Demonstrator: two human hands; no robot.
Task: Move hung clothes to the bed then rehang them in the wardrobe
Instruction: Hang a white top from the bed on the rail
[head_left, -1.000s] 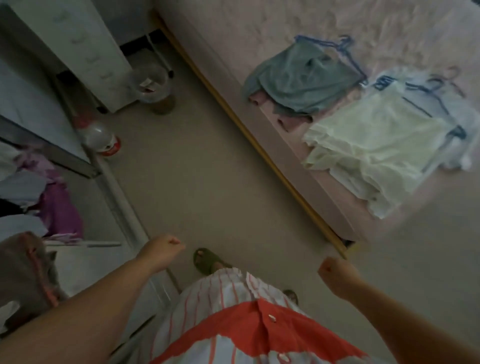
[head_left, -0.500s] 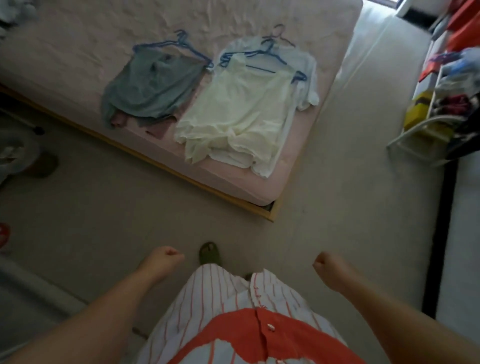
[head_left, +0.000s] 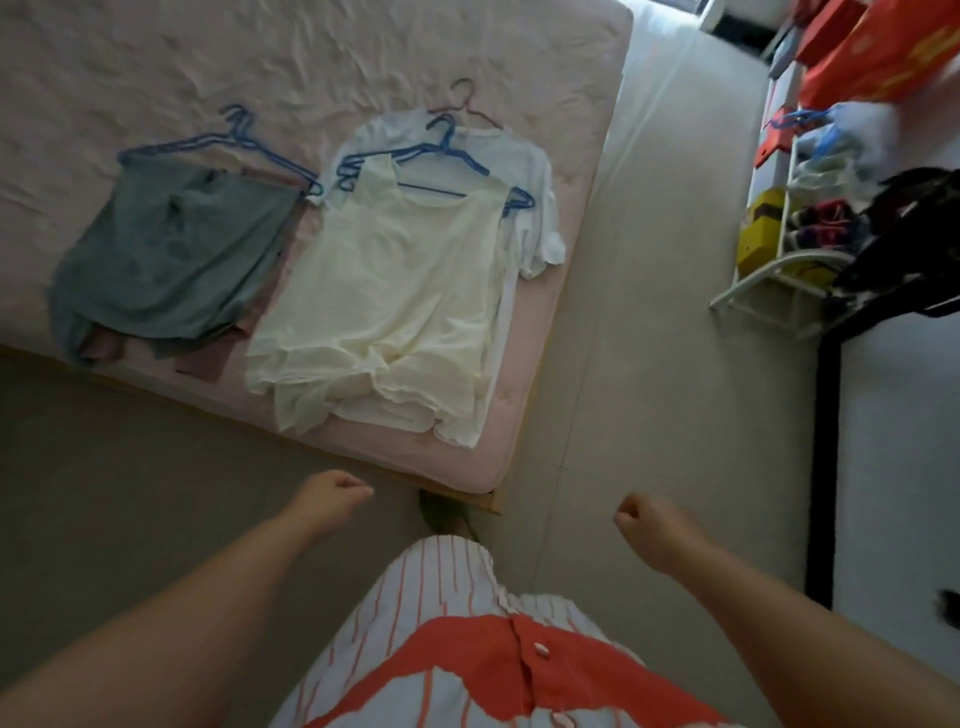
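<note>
Two piles of clothes on blue hangers lie on the pink bed (head_left: 363, 62). The left pile has a grey-green top (head_left: 176, 260) over a pinkish garment. The right pile has a cream top (head_left: 395, 291) over white shirts, its blue hangers (head_left: 441, 156) pointing away from me. My left hand (head_left: 332, 501) and my right hand (head_left: 649, 525) hover over the floor just short of the bed's near corner. Both are curled into loose fists and hold nothing. The wardrobe is out of view.
Pale floor (head_left: 649, 312) runs along the bed's right side. A white rack (head_left: 779, 280) with shoes, a yellow box and red boxes stands at the far right, beside a dark-framed panel (head_left: 826, 441). My foot shows by the bed's wooden corner (head_left: 491, 501).
The view has swung right from the wardrobe side toward the bed, and the bed corner is now much closer. Both hands stay fisted and hold nothing.
</note>
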